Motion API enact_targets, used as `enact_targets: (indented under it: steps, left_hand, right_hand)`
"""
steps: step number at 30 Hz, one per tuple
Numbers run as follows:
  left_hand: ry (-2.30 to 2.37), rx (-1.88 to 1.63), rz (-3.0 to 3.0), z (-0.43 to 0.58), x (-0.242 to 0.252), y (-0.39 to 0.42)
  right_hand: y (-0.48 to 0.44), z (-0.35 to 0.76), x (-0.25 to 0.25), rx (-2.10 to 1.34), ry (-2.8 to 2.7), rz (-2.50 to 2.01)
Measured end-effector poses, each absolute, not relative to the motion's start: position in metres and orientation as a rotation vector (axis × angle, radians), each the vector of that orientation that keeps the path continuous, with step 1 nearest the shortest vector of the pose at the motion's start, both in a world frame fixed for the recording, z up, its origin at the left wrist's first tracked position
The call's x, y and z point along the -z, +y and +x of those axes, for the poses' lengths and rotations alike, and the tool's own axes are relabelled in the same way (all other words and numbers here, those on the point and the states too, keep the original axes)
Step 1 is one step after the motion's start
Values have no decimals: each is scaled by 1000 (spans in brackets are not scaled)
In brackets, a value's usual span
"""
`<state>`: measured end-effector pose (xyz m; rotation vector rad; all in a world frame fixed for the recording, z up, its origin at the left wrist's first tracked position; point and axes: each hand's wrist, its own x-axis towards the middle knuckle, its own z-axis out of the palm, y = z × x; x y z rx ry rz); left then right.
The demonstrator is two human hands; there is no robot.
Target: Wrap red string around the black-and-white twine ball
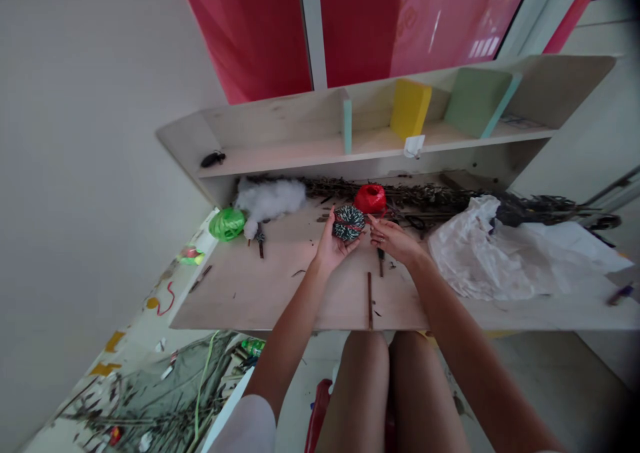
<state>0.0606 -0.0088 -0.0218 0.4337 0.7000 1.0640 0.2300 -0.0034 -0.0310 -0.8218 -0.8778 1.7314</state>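
Observation:
Cupped in my left hand (330,251) is a round ball of dark green and white speckled yarn (349,222), with a red strand running across it. Just to the right of the ball, my right hand (394,241) has its thumb and fingertips pinched together on what looks like the end of that red string (367,218). A roll of red plastic twine (371,199) sits on the desk right behind both hands. Below the hands, thin brown sticks (370,299) lie on the desktop.
White stuffing (273,199) and a roll of green twine (227,224) are on the left. A crumpled white plastic bag (480,256) covers the right side. Dry twigs (325,187) line the back beneath a shelf (285,159). More twigs (160,399) lie on the floor at left.

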Motion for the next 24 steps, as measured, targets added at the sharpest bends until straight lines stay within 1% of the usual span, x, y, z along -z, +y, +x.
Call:
enact_targets:
  steps: [11, 24]
  left_hand:
    - [727, -999, 444, 59, 23, -7]
    - [685, -938, 396, 58, 17, -9]
  right_hand:
    - [0, 231, 36, -1734, -800, -823]
    - [0, 232, 36, -1715, -846, -816]
